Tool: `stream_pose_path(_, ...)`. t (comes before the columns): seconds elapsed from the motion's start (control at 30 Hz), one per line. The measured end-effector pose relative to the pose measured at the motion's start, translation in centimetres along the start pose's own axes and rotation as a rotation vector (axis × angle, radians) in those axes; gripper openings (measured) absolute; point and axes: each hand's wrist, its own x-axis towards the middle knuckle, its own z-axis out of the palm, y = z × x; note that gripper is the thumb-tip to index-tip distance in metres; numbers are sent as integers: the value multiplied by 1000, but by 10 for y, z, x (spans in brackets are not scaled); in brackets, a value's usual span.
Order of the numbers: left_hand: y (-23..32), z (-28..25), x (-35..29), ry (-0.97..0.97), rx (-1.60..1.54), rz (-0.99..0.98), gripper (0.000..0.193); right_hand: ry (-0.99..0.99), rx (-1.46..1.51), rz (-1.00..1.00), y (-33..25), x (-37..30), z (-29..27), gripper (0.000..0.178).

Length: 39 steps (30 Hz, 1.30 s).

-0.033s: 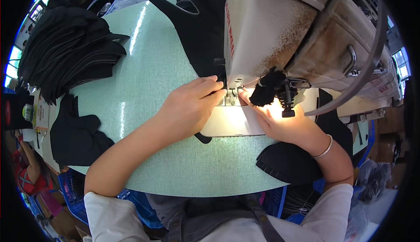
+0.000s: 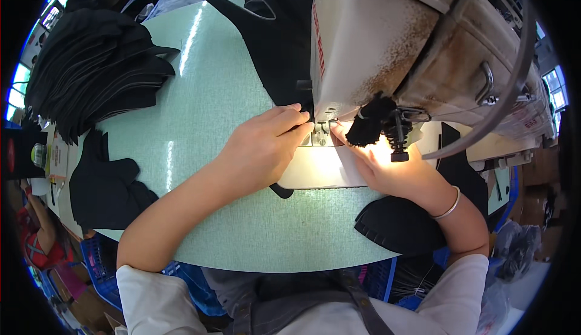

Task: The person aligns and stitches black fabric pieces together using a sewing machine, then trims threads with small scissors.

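Both hands lie flat, fingers together, pressing on the lit plate under the needle of a worn, rust-speckled sewing machine (image 2: 387, 38): the left hand (image 2: 263, 147) pins a matte black fabric piece (image 2: 279, 62) that fans away across the pale green bench (image 2: 212, 111); the right hand (image 2: 387, 168) rests beside it. Curved black pieces (image 2: 91, 75) are stacked at far left.

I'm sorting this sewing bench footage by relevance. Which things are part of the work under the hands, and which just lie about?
In use: left hand, right hand, sewing machine, lit machine bed, black fabric piece at the needle.

Lying about: stacked black pieces, loose black pieces, black pile by the right wrist, blue crates.
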Motion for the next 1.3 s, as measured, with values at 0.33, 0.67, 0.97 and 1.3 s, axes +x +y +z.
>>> stream_pose_path(0.33,-11,22,-3,189,-11,21,34,-303,373,263,-4,4,-10,43)
stream_pose_path(0.67,-21,23,-10,153,34,-96,64,-482,-21,230,29,7,-24,47)
stream_pose_path(0.97,-22,23,-15,20,154,-260,68,-533,-70,197,51,54,11,65)
stream_pose_path(1.3,-19,23,-14,9,176,-268,68,-552,-114,241,47,49,14,63)
